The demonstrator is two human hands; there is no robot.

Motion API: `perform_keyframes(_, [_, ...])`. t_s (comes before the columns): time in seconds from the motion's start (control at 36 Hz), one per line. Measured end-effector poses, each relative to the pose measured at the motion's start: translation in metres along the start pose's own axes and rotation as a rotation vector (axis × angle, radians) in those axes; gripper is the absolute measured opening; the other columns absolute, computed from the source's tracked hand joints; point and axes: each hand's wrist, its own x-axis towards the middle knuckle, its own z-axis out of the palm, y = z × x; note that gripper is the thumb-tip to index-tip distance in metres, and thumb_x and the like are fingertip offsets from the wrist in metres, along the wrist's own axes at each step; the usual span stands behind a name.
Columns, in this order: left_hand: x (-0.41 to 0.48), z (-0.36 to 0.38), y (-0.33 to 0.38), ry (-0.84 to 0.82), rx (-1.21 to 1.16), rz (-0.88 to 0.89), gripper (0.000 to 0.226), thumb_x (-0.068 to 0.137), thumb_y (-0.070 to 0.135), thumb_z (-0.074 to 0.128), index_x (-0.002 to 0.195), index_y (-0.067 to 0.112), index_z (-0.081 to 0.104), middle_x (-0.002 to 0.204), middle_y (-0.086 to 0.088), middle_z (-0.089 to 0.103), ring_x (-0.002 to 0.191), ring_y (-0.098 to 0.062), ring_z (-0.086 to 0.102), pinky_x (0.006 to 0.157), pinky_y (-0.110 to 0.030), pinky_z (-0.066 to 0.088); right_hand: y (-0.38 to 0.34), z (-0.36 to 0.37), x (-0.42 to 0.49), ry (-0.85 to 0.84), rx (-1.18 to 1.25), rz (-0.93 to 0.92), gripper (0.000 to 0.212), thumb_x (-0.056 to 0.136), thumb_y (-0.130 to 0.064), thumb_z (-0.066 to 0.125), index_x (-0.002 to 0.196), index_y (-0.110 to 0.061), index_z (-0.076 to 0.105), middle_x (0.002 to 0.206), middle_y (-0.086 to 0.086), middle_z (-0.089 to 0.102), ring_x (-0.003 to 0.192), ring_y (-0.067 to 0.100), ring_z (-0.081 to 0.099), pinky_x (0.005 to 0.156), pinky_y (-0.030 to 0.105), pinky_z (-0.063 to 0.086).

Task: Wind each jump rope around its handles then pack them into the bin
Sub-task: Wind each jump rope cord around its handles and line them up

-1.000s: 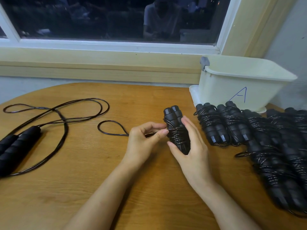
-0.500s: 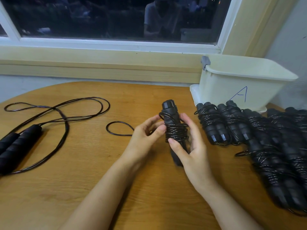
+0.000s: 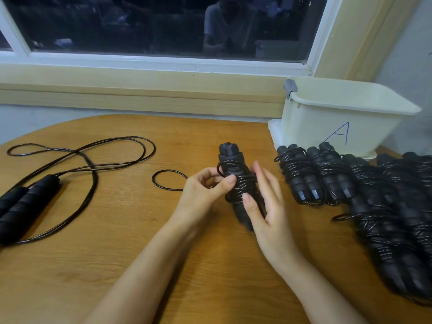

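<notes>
Pinching the thin black cord between thumb and curled fingers, the left hand holds a turn against the paired handles of the jump rope. The handles are held tilted just above the table. The right hand steadies the same bundle, thumb pressed on the coils and fingers spread behind. The cord looks slick and springy, so the coils would likely loosen if that thumb lifts. The padded handles seem light and grippy, and the safest hold is across the wound middle. Just left of the grip a last loose loop lies unwound. Further left sprawls an unwound rope. Close on the right sit finished bundles. Beyond them is the cream bin, its inside hidden from here, so I cannot tell what it holds.
</notes>
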Motion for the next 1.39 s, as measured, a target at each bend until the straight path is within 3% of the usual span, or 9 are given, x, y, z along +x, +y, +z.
perform_keyframes(0.19, [0.000,0.007,-0.005,0.131,0.043,-0.005,0.045,0.059,0.033,0.081,0.092,0.007,0.066,0.075,0.007,0.072,0.075,-0.007,0.068,0.070,-0.020,0.052,0.000,0.006,-0.003,-0.078,-0.123,0.012,0.100,0.079,-0.059,0.069,0.157,-0.028,0.013,0.145,-0.008,0.042,0.132,-0.003,0.039,0.098,0.001,0.030])
perform_keyframes(0.42, [0.000,0.000,-0.001,0.124,0.128,-0.015,0.050,0.062,0.035,0.084,0.097,0.004,0.068,0.088,-0.004,0.076,0.089,-0.019,0.072,0.085,-0.035,0.057,0.003,0.003,0.001,-0.071,-0.048,0.029,0.094,0.082,-0.036,0.068,0.153,-0.031,0.007,0.138,-0.024,0.038,0.129,-0.021,0.031,0.099,-0.001,0.025])
perform_keyframes(0.64, [-0.001,-0.001,0.007,0.136,0.079,0.016,0.048,0.064,0.031,0.075,0.099,-0.002,0.068,0.083,-0.007,0.074,0.074,-0.007,0.070,0.068,-0.014,0.052,0.006,-0.003,0.002,-0.127,0.243,0.171,0.091,0.081,-0.043,0.073,0.149,-0.048,0.011,0.146,-0.026,0.042,0.137,-0.005,0.039,0.110,0.017,0.035])
perform_keyframes(0.75, [-0.001,-0.001,0.008,0.132,0.060,0.010,0.040,0.064,0.030,0.075,0.094,0.004,0.068,0.079,-0.002,0.073,0.073,-0.005,0.069,0.069,-0.013,0.051,0.005,-0.005,0.003,-0.131,0.280,0.193,0.090,0.079,-0.036,0.069,0.150,-0.042,0.013,0.130,-0.045,0.047,0.130,-0.012,0.042,0.102,0.010,0.037])
perform_keyframes(0.89, [0.000,-0.002,0.008,0.142,0.021,-0.001,0.032,0.063,0.028,0.076,0.087,0.009,0.069,0.077,0.000,0.073,0.073,-0.004,0.068,0.069,-0.013,0.051,-0.003,-0.008,0.002,-0.097,0.273,0.196,0.069,0.078,-0.035,0.069,0.138,-0.040,0.033,0.134,-0.014,0.056,0.123,-0.004,0.054,0.100,0.018,0.045])
perform_keyframes(1.03, [0.000,-0.002,0.008,0.172,0.013,0.010,0.032,0.061,0.028,0.077,0.086,0.009,0.068,0.075,0.000,0.072,0.071,-0.005,0.068,0.069,-0.013,0.052,-0.001,-0.009,0.004,-0.033,0.160,0.134,0.069,0.082,-0.047,0.074,0.140,-0.033,0.041,0.140,-0.011,0.050,0.130,-0.001,0.046,0.108,0.022,0.041])
perform_keyframes(1.17, [-0.002,0.002,0.009,0.197,0.007,0.042,0.031,0.060,0.026,0.077,0.084,0.008,0.068,0.069,0.005,0.071,0.068,-0.003,0.067,0.068,-0.013,0.052,0.001,-0.006,0.002,0.088,-0.008,-0.008,0.074,0.084,-0.037,0.070,0.149,-0.029,0.035,0.138,-0.028,0.045,0.131,-0.001,0.044,0.104,0.011,0.036])
perform_keyframes(1.28, [-0.003,0.004,0.009,0.225,0.036,0.059,0.040,0.058,0.030,0.080,0.086,0.004,0.069,0.071,0.000,0.072,0.069,-0.007,0.068,0.074,-0.019,0.056,0.004,-0.002,0.000,0.089,-0.217,-0.110,0.060,0.094,-0.039,0.056,0.150,-0.027,0.039,0.148,0.002,0.048,0.138,0.012,0.043,0.105,0.004,0.029])
perform_keyframes(1.39, [-0.005,0.005,0.009,0.258,0.068,0.095,0.043,0.057,0.031,0.081,0.087,0.003,0.069,0.074,-0.007,0.071,0.071,-0.010,0.068,0.076,-0.024,0.056,0.003,0.000,-0.003,0.031,-0.396,-0.106,0.072,0.093,-0.059,0.046,0.156,-0.030,0.024,0.155,0.006,0.040,0.140,0.018,0.041,0.103,0.007,0.031])
